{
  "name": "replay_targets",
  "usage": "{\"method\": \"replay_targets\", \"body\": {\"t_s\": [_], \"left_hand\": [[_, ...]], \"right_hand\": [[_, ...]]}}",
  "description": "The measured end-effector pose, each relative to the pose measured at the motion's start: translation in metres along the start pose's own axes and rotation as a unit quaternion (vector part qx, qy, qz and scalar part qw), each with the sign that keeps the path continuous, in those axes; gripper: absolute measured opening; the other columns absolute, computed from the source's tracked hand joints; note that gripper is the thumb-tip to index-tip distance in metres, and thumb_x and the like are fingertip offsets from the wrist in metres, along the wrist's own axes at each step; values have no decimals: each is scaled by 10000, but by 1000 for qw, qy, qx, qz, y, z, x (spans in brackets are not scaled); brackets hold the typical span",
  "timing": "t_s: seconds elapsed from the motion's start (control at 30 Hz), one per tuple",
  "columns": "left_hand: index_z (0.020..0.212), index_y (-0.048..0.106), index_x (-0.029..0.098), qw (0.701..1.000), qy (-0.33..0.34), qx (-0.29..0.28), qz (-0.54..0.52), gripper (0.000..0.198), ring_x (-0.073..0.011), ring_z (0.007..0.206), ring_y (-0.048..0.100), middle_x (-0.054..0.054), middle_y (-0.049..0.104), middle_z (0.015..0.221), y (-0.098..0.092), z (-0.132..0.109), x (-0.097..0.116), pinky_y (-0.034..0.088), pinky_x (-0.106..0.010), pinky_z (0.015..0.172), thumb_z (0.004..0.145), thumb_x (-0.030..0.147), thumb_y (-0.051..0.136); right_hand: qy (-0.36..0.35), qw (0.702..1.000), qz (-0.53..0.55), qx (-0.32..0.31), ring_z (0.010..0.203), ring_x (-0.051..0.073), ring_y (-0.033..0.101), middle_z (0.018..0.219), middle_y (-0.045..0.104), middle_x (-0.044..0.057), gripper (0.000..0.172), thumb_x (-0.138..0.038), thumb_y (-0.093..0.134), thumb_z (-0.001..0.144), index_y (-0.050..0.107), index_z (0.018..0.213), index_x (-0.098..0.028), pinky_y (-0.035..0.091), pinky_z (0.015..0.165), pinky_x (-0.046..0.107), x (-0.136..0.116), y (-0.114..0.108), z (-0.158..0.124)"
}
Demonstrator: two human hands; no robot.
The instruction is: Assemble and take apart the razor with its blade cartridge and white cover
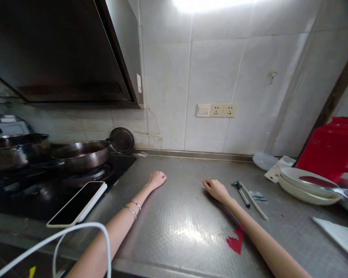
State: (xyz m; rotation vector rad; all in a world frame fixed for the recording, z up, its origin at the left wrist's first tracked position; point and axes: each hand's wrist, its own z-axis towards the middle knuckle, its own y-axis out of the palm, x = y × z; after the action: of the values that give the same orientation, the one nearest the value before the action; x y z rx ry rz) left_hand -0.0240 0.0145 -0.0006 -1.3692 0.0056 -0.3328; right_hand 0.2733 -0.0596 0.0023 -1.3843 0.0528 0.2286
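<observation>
On the steel counter my left hand rests with its fingers curled in, and no object shows in it. Two bracelets circle that wrist. My right hand also lies on the counter, its fingers folded, with nothing visible in them. Just right of it are a small tool with a dark green head and a pale handle, a thin white stick and a small clear packet with dark strips inside. A torn red piece lies beside my right forearm.
A phone lies by the stove's edge, with a white cable looping in front. Two steel pans stand on the stove under the range hood. At right are stacked dishes, a red thermos and a white sheet.
</observation>
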Motion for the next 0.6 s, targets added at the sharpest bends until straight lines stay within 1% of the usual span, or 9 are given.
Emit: {"method": "replay_targets", "body": {"t_s": [0.07,0.17,0.47,0.6], "left_hand": [[753,694,200,1000,3,-5,13,368,-215,856,609,-104,682,878,-2,-2,2,397,-277,718,821,376,378],[772,695,204,1000,8,-5,28,371,-210,852,614,-103,683,882,-4,-4,3,404,-273,709,830,362,364],[792,692,206,998,20,-2,52,390,-220,840,621,-100,684,884,-5,-5,4,415,-284,687,844,357,336],[791,691,208,998,20,-4,55,383,-212,834,623,-96,684,882,-4,-5,4,414,-277,690,849,351,341]], "right_hand": [[6,1000,-13,4,735,167,594,801,660,91,432,-364,251,906,616,778,-171,293,549,224,-2,3,-4],[5,1000,-31,3,749,184,607,803,667,101,436,-384,263,901,623,770,-176,308,565,233,-2,4,-8],[-2,999,-53,3,736,182,616,771,672,83,435,-383,269,897,626,744,-186,288,537,231,-2,5,-9],[-1,998,-58,3,731,177,612,777,673,81,422,-374,281,893,629,742,-190,282,533,225,-2,6,-8]]}}
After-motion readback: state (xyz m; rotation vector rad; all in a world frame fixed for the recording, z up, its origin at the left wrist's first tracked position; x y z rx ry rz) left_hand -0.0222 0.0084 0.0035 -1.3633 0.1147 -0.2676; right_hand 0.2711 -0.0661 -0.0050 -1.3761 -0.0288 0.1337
